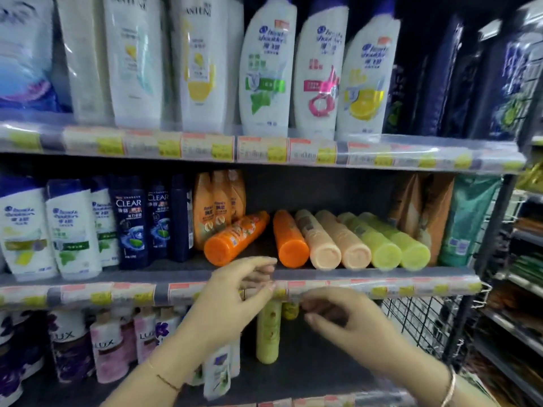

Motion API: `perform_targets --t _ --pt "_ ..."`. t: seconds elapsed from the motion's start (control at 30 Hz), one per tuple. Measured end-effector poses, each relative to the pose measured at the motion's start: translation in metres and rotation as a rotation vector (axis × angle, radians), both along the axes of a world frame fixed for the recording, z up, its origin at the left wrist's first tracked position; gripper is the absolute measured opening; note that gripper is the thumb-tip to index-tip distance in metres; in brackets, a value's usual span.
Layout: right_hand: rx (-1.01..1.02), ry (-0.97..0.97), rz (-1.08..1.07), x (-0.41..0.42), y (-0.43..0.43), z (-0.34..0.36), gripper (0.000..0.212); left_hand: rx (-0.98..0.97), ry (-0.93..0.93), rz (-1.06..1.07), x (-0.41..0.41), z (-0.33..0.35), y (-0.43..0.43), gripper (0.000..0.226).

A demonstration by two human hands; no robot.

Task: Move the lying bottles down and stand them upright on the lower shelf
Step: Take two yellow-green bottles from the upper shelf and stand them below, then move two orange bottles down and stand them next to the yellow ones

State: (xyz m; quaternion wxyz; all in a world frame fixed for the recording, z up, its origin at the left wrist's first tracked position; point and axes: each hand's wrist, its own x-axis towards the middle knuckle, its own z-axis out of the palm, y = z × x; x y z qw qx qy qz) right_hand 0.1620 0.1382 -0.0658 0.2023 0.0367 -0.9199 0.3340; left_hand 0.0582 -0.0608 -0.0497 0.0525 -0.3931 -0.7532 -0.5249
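Several bottles lie on their sides on the middle shelf [382, 277], bases toward me: a slanted orange bottle [235, 239], a second orange bottle [289, 240], two peach bottles [318, 239] and two yellow-green bottles [382, 245]. On the lower shelf [308, 374] a yellow-green bottle [269, 333] stands upright, with another partly hidden behind it. My left hand [235, 292] hovers in front of the middle shelf's edge, fingers apart and empty. My right hand [349, 321] is below that edge, fingers spread, holding nothing.
White and dark blue shampoo bottles [129, 221] stand left on the middle shelf, upright orange bottles [217, 201] behind, and brown and green pouches [467, 221] right. Pink and purple bottles [105, 345] fill the lower shelf's left. A black wire rack [417, 324] bounds the right side.
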Motion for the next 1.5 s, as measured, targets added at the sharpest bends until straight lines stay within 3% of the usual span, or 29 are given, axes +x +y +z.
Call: perform_targets --t 0.3,0.63,0.8,0.9,1.0,1.13,1.27,1.5 --pt "0.066 0.113 -0.324 -0.031 0.073 0.071 0.029 -0.172 0.099 0.063 -0.05 0.055 0.06 0.039" --pt "0.262 0.035 -0.208 -0.107 0.036 0.071 0.04 -0.356 0.188 0.352 -0.102 0.043 0.03 0.035" --pt "0.377 -0.091 -0.294 -0.132 0.026 0.058 0.074 -0.483 0.171 0.348 -0.108 0.04 0.026 0.025" --pt "0.462 -0.143 -0.347 -0.135 0.02 0.052 0.1 -0.508 0.141 0.319 -0.111 0.041 0.028 0.037" --pt "0.503 -0.185 -0.369 -0.133 0.014 0.051 0.105 -0.586 0.085 0.35 -0.119 0.041 0.032 0.052" --pt "0.631 -0.258 -0.421 -0.133 0.005 0.05 0.112 -0.681 0.088 0.375 -0.124 0.04 0.036 0.054" --pt "0.687 -0.274 -0.431 -0.136 -0.002 0.051 0.111 -0.706 0.078 0.436 -0.125 0.04 0.036 0.057" --pt "0.693 -0.122 -0.39 -0.143 0.001 0.043 0.092 -0.645 -0.091 0.381 -0.129 0.055 0.033 0.048"
